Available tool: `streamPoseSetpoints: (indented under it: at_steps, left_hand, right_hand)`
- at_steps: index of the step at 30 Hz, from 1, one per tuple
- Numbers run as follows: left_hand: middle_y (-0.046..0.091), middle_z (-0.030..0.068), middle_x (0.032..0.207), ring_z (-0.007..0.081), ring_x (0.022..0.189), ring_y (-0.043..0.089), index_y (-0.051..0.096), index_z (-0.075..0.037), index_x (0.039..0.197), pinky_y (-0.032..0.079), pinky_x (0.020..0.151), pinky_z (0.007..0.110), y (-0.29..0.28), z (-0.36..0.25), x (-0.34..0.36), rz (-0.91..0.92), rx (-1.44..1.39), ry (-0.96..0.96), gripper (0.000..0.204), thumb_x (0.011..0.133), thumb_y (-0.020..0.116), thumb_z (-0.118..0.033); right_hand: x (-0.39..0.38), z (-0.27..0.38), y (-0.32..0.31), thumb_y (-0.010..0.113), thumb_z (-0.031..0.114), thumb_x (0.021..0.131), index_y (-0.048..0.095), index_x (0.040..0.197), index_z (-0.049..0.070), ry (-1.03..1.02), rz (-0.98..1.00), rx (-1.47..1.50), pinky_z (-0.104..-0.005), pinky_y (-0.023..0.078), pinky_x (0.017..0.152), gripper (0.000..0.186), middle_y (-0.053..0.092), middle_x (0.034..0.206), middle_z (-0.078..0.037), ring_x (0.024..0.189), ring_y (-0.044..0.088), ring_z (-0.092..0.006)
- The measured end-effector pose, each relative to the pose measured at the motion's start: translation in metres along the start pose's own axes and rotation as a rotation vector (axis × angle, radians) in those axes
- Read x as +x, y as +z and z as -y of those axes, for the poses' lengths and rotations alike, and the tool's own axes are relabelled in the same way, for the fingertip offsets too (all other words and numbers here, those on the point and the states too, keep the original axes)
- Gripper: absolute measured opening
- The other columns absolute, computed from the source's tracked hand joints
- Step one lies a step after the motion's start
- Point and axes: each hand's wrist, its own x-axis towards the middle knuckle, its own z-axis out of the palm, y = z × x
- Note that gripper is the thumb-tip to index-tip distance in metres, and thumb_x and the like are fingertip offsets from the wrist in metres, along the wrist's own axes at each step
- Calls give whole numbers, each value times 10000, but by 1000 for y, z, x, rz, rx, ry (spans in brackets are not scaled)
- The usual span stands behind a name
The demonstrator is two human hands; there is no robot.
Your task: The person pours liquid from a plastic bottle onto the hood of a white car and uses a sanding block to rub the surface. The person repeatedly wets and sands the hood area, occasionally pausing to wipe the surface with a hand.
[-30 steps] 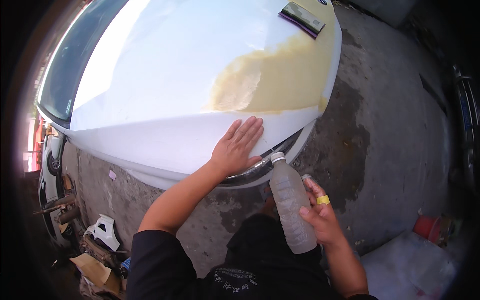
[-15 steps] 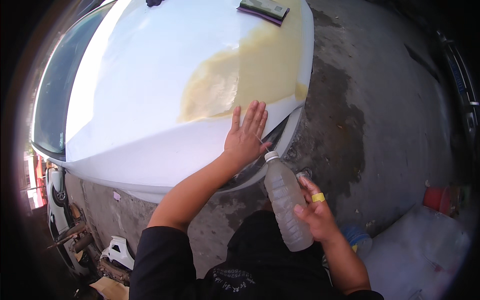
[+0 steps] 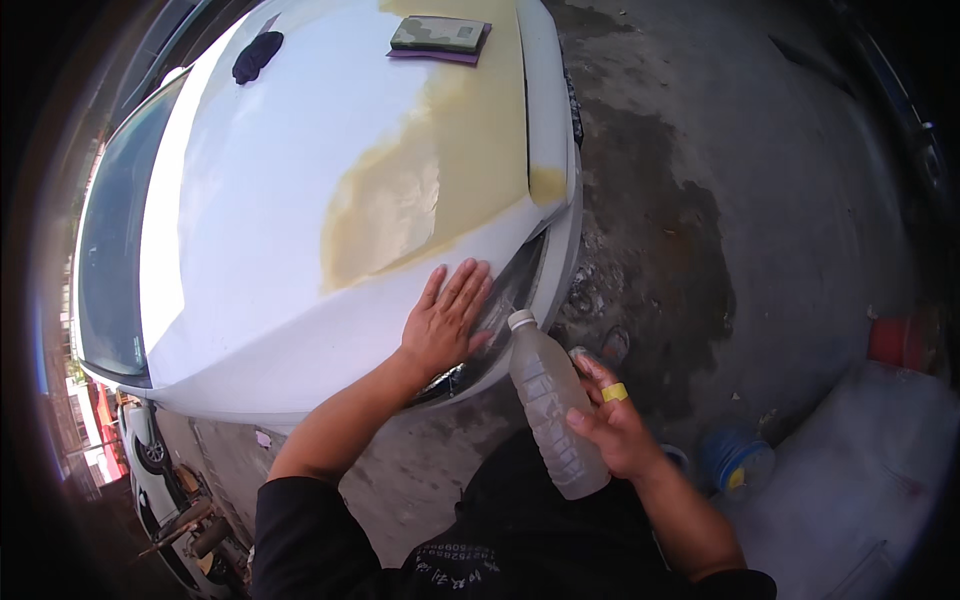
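Note:
My left hand [image 3: 445,318] lies flat on the white car hood [image 3: 270,270], fingers stretched out, just above the headlight [image 3: 515,280]. Beyond its fingertips spreads a yellowish filler patch [image 3: 470,150] with a paler, shiny area at its near end. In my right hand [image 3: 610,420] is a clear plastic bottle [image 3: 560,410] of cloudy liquid with a white cap, tilted so that the cap points toward the headlight. Yellow tape [image 3: 614,392] wraps one finger of that hand. Farther up the hood rests a sanding block [image 3: 437,34] on a purple sheet.
A dark crumpled cloth [image 3: 257,57] lies on the far hood. Wet stains darken the concrete floor [image 3: 665,240] right of the car. At the lower right are a blue-tinted plastic container [image 3: 738,460], a red bucket [image 3: 895,342] and a pale sheet-like surface [image 3: 840,480]. Another white car [image 3: 150,470] stands lower left.
The view has shifted, bringing the cloth and more of the hood into sight. My left hand has slid back off the filler's edge toward me. A thin stream from the bottle no longer shows.

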Motion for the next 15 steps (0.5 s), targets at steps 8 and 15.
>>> streamPoseSetpoints:
  at_steps: [8, 15]
  left_hand:
    - [220, 114, 1622, 227, 1522, 117, 288, -27, 1530, 47, 1228, 478, -4, -23, 133, 58, 437, -23, 848, 907, 515, -556]
    - [238, 110, 1617, 224, 1521, 127, 307, -32, 1524, 59, 1236, 431, -5, -6, 76, 121, 233, 178, 824, 898, 518, -524]
  right_hand:
    - [-7, 14, -13, 656, 143, 924, 163, 1537, -12, -49, -46, -41, -398, 245, 1171, 801, 330, 1524, -192, 1411, 335, -259]
    - [-2, 23, -20, 639, 119, 930, 145, 1533, -26, -41, 22, 25, -396, 251, 1170, 793, 329, 1521, -196, 1417, 326, -260]
